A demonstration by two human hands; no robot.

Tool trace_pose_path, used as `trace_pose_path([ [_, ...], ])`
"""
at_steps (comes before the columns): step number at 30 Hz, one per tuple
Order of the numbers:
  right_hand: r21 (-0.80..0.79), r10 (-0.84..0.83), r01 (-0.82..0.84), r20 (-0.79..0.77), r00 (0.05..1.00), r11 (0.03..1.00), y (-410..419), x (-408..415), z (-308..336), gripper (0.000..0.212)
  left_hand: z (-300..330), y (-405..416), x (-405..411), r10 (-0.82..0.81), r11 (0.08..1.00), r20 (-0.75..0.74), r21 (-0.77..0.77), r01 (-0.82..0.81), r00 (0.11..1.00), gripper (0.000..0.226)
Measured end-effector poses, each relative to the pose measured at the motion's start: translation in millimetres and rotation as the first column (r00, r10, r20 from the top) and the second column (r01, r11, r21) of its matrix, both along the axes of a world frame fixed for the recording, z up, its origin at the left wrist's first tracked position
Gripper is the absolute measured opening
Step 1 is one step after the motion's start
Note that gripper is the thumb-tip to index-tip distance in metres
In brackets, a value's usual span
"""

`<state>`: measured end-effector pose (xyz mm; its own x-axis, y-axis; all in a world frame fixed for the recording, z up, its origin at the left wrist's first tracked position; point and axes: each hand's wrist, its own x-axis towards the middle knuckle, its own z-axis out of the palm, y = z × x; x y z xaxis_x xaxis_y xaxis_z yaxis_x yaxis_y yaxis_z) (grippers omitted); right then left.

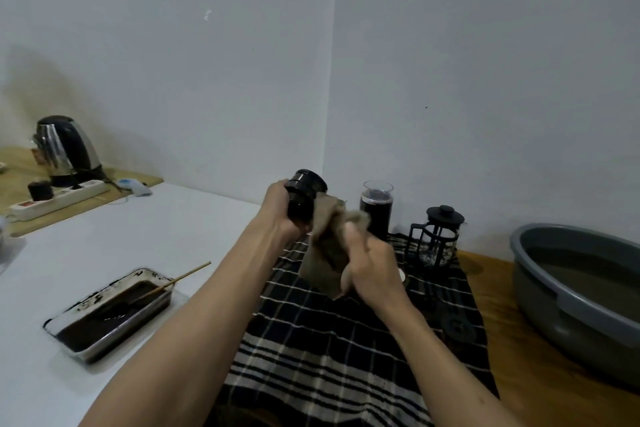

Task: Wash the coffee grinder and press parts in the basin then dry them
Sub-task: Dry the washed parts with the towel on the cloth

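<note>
**Drying a black grinder part with a cloth, both hands raised over the checked towel**

Left hand (277,210) is clenched around a black cylindrical grinder part (304,196), held up in the air above the far end of the towel, tilted with its ribbed rim toward the wall corner. Right hand (372,267) is closed on a bunched beige cloth (327,246); the cloth's upper edge presses against the right side of the black part. Something pale shows at the bottom of the right fist, too hidden to identify.

Below the hands lies a dark checked towel (329,350), spread across the join of the white counter (104,253) and the wooden surface (540,357). On the towel's far end: a black grinder body with a clear top (376,208), upright, near the wall; just right of it a glass French press with black frame and lid (438,236), upright. A black round disc part (457,326) lies flat on the towel near its right edge.

Grey basin (571,291) sits on the wood at far right, holding murky water, well apart from the hands.

Left on the white counter: a metal tray of dark coffee sludge (110,314) with a wooden stick (180,279) leaning in it. Far left, on a wooden board: steel kettle (67,151) and a white power strip (59,199).
</note>
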<state>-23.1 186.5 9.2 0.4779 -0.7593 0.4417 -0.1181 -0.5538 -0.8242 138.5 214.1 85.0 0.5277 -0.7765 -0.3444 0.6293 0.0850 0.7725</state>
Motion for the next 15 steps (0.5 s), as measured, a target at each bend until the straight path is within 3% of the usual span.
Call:
trace_pose_path([
  [2,0.346,-0.146,0.064,0.216,0.965,0.936,-3,1,20,0.059,-8,0,1,-0.033,0.999,-0.063,-0.038,0.031,0.997,0.061],
  [4,0.441,-0.187,0.010,0.359,0.914,0.897,-8,4,41,0.052,-12,7,-3,-0.110,0.993,-0.081,-0.057,0.106,0.991,0.048],
  [5,0.374,-0.147,0.006,0.350,0.925,0.927,-8,6,50,0.051,-17,6,-4,-0.124,0.990,-0.038,-0.065,0.122,0.992,0.037],
  [7,0.071,-0.035,0.022,0.196,0.980,0.997,-5,15,56,0.047,-20,1,-12,-0.141,0.988,0.037,-0.059,0.143,0.989,0.029],
  [9,-0.192,0.088,-0.079,0.034,0.996,0.978,-5,29,42,0.028,-15,2,-29,-0.118,0.989,0.107,-0.077,0.126,0.987,0.033],
  [10,-0.251,0.134,-0.142,-0.051,0.990,0.958,-1,33,33,0.033,-13,2,-37,-0.091,0.988,0.090,-0.114,0.101,0.992,0.035],
  [12,-0.227,0.188,-0.212,-0.124,0.974,0.950,4,32,16,0.044,-13,-1,-40,0.026,0.991,0.085,-0.131,-0.015,0.996,0.034],
  [14,-0.178,0.216,-0.229,-0.086,0.972,0.957,12,24,8,0.047,-15,-4,-31,0.104,0.982,-0.093,-0.148,-0.117,0.990,0.034],
  [15,-0.137,0.218,-0.223,-0.054,0.974,0.965,15,21,6,0.049,-15,-4,-28,0.114,0.982,-0.112,-0.140,-0.129,0.987,0.036],
])
